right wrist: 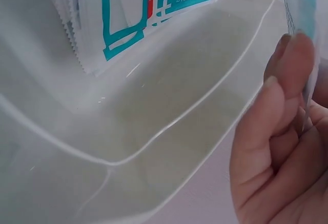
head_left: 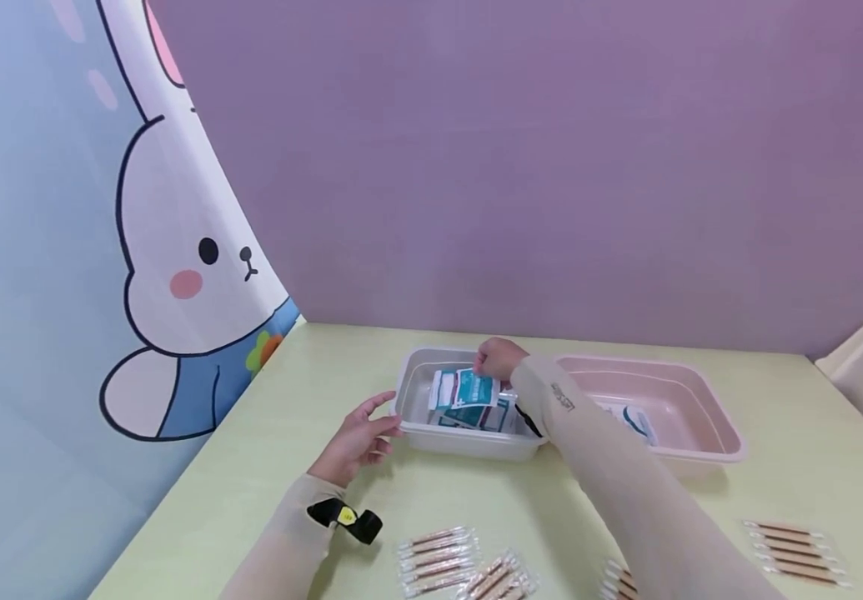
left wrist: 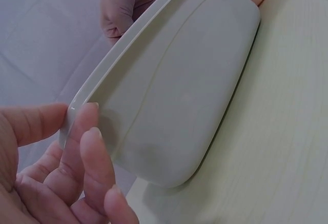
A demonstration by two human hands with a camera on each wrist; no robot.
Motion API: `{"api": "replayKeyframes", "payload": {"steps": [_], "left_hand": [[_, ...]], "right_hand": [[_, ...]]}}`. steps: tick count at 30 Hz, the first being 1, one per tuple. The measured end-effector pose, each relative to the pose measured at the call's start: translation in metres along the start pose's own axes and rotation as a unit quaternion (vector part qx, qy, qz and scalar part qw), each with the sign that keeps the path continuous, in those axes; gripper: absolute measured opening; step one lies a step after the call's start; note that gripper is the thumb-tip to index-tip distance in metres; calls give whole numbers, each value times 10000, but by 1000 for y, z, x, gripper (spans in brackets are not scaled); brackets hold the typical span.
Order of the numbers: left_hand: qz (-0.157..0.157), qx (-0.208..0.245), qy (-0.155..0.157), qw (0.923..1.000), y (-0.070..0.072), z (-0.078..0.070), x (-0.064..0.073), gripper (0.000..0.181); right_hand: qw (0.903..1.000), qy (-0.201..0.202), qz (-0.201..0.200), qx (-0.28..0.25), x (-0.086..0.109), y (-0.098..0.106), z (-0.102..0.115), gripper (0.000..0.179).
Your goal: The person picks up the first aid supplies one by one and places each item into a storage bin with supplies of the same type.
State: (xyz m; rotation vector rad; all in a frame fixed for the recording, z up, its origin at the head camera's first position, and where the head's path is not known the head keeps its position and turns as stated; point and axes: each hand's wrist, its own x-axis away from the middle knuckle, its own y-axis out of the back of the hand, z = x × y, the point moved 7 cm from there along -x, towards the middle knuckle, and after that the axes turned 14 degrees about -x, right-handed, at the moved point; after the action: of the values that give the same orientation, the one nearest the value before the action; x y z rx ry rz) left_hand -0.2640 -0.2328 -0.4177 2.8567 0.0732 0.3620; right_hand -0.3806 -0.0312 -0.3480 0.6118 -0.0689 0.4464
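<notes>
A pale grey plastic basin (head_left: 469,444) stands on the table, with several teal-and-white dressing packets (right wrist: 159,8) lying inside it. At its left end my left hand (head_left: 356,442) pinches the rim, thumb on one side and fingers against the outer wall (left wrist: 189,90). Over the far side of this basin, my right hand (head_left: 500,358) pinches a teal-and-white dressing packet (head_left: 478,389) between thumb and fingers. Seen from the right wrist, the held packet (right wrist: 302,3) is edge-on, above the others.
To the right sits a pink basin (head_left: 704,417) holding a white-and-blue packet (head_left: 637,423), partly behind my right sleeve. Along the front lie clear-wrapped brown swab sticks (head_left: 439,560), a second bundle (head_left: 499,577), another by the right forearm (head_left: 617,581) and one at right (head_left: 799,552).
</notes>
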Motion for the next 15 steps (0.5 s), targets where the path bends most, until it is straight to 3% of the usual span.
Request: {"api": "replayKeyframes", "payload": {"steps": [15], "left_hand": [[-75,22,18,10000,-1,1,-1,49]], "right_hand": [[9991,-180,-5,392,-1,-9,7,8]]}}
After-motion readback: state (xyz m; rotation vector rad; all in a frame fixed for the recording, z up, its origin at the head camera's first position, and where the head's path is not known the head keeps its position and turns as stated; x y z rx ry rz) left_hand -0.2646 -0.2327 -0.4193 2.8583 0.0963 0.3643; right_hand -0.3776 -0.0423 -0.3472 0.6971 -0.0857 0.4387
